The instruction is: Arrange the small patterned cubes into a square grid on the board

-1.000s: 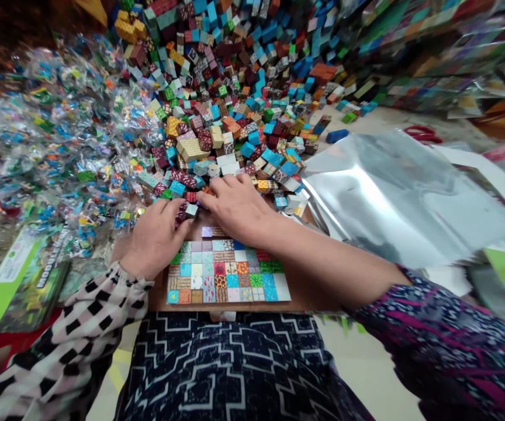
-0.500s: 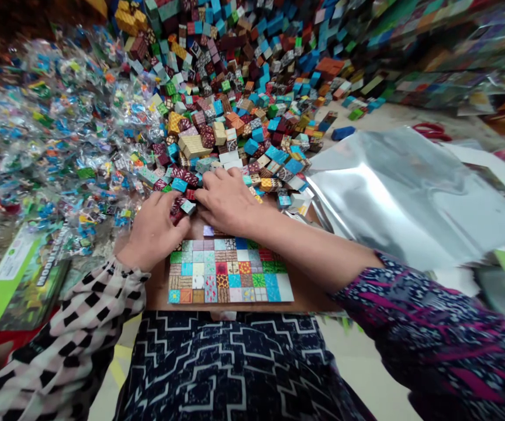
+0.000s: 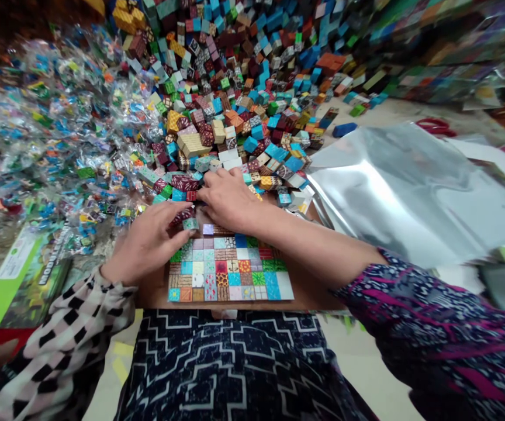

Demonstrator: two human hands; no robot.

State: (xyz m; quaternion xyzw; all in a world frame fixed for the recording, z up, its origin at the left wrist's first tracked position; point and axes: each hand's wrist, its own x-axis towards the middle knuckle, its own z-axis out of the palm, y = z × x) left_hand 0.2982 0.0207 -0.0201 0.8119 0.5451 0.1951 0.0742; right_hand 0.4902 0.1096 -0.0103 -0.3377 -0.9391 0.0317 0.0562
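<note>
The left hand (image 3: pixel 149 240) reaches in from a black-and-white checked sleeve, palm down. Its fingertips are pinched on a small teal patterned cube (image 3: pixel 190 224) at the far left corner of a flat grid of colourful printed cubes (image 3: pixel 230 270). The right hand (image 3: pixel 230 199) comes across from a purple patterned sleeve, forearm slanting over the grid's right side. Its fingers are bent down onto loose cubes just beyond the grid's far edge; I cannot tell whether they grip one.

The grid lies on a brown wooden board (image 3: pixel 156 294) resting just above the person's lap, which is clad in dark cloth with white zigzag lines. Beyond it rises a big heap of mixed coloured cubes (image 3: pixel 235 88) on a pale floor (image 3: pixel 388 114). A mound of small clear plastic packets (image 3: pixel 59 134) spreads to the left, with a green printed cardboard box (image 3: pixel 20 280) nearer. A crinkled silver foil sheet (image 3: pixel 410 193) lies to the right.
</note>
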